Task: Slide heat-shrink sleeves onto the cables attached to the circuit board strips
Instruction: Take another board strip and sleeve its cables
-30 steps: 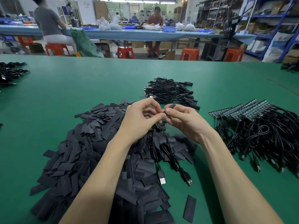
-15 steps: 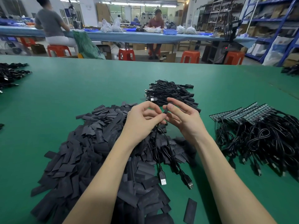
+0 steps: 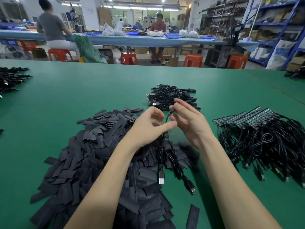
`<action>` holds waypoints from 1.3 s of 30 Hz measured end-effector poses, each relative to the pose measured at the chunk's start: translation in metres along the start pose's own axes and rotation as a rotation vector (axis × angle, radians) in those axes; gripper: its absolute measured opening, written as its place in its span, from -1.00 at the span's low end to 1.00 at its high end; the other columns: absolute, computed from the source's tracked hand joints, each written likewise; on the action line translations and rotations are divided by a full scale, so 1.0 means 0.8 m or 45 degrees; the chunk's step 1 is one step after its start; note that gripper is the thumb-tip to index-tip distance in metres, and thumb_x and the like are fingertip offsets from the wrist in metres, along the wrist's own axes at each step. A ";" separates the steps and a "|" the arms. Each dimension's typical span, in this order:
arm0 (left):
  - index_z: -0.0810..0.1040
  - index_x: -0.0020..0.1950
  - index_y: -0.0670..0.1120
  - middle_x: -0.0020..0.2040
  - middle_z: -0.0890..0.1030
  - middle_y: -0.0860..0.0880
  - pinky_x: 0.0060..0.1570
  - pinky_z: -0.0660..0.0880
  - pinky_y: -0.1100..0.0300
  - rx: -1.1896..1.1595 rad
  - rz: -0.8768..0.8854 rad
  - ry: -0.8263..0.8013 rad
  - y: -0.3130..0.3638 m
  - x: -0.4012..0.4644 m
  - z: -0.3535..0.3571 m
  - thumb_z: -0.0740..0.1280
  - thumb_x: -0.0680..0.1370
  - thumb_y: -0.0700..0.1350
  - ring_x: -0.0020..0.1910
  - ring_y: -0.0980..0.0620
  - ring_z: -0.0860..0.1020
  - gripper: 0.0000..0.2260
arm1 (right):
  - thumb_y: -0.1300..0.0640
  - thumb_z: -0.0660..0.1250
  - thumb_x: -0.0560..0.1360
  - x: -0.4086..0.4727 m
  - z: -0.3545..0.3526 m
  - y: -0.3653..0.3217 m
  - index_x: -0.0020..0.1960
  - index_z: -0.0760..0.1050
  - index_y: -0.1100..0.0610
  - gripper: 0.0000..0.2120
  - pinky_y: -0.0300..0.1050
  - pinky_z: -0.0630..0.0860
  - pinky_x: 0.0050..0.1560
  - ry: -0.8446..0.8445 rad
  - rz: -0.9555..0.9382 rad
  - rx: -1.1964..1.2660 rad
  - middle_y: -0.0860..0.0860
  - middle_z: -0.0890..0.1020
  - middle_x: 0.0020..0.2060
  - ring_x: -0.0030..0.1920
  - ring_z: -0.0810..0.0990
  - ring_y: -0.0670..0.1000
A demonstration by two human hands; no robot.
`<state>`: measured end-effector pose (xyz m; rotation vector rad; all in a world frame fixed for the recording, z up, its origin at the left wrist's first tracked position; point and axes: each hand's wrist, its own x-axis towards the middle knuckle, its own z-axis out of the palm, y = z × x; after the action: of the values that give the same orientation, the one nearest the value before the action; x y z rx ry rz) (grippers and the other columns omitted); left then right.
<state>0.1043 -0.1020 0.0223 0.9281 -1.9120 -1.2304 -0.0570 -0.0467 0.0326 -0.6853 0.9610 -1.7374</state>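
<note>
While the green table fills most of the frame, a big heap of black heat-shrink sleeves spreads across lower left; cabled circuit board strips lie at right, a smaller cable pile upper centre. At centre, the left hand pinches a black cable between thumb and forefinger, and the right hand pinches its upper end; its USB plugs dangle below

Table: matt green mat, smooth. Heat-shrink sleeves at 8 o'clock: flat matt black plastic. Cables at 3 o'clock: glossy black, metal USB plugs.
</note>
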 end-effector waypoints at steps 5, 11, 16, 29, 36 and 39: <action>0.64 -0.09 0.05 -0.20 0.65 0.18 -0.09 0.45 0.29 0.159 -0.031 -0.212 0.004 -0.007 0.006 0.58 0.44 -0.05 -0.27 0.21 0.56 -0.85 | 0.25 0.46 0.50 0.008 -0.011 -0.009 0.11 0.63 0.14 -0.80 -0.24 0.63 -0.13 0.103 -0.035 0.199 0.08 0.73 -0.11 -0.17 0.71 -0.04; 0.60 0.02 0.12 0.03 0.64 0.08 0.02 0.51 0.26 0.175 -0.096 -0.153 0.006 -0.008 -0.002 0.56 0.45 -0.10 -0.19 0.14 0.64 -0.77 | 0.27 0.50 0.48 0.008 -0.023 -0.011 0.17 0.62 0.19 -0.73 -0.24 0.64 -0.14 0.210 -0.048 0.218 0.10 0.73 -0.10 -0.15 0.72 -0.01; 0.55 0.05 0.10 -0.04 0.66 0.07 -0.02 0.58 0.14 0.148 -0.146 0.014 0.009 0.002 -0.004 0.59 0.42 -0.08 -0.17 0.10 0.66 -0.69 | 0.26 0.51 0.48 0.007 -0.037 -0.012 0.12 0.59 0.19 -0.76 -0.21 0.65 -0.18 0.320 -0.063 0.199 0.13 0.72 -0.08 -0.20 0.71 0.03; 0.52 -0.03 -0.15 0.00 0.63 -0.11 0.09 0.54 -0.05 0.699 0.443 0.248 0.067 0.167 0.021 0.33 0.51 -0.35 -0.01 -0.14 0.61 -0.87 | -0.01 0.33 0.57 0.022 -0.044 0.045 0.01 0.60 -0.04 -0.90 0.04 0.67 -0.09 0.506 -0.124 -1.031 -0.12 0.72 -0.25 -0.31 0.67 -0.06; 0.62 0.07 -0.16 0.15 0.61 -0.13 0.07 0.46 0.10 1.128 0.442 0.058 0.044 0.239 0.044 0.26 0.55 -0.39 0.15 -0.16 0.55 -0.77 | -0.05 0.32 0.48 0.030 -0.047 0.054 -0.19 0.63 -0.06 -0.85 -0.01 0.65 -0.07 0.497 -0.129 -1.195 -0.24 0.69 -0.32 -0.26 0.67 -0.09; 0.65 0.17 -0.07 0.22 0.60 -0.10 0.14 0.48 0.04 1.281 0.376 0.004 0.027 0.242 0.044 0.27 0.56 -0.36 0.22 -0.16 0.53 -0.70 | -0.03 0.30 0.46 0.031 -0.048 0.055 -0.22 0.63 -0.06 -0.84 -0.02 0.65 -0.10 0.503 -0.128 -1.194 -0.20 0.70 -0.32 -0.27 0.67 -0.08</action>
<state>-0.0305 -0.2420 0.0613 1.0322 -2.5639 -0.0232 -0.0748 -0.0669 -0.0251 -0.9895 2.0957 -1.4707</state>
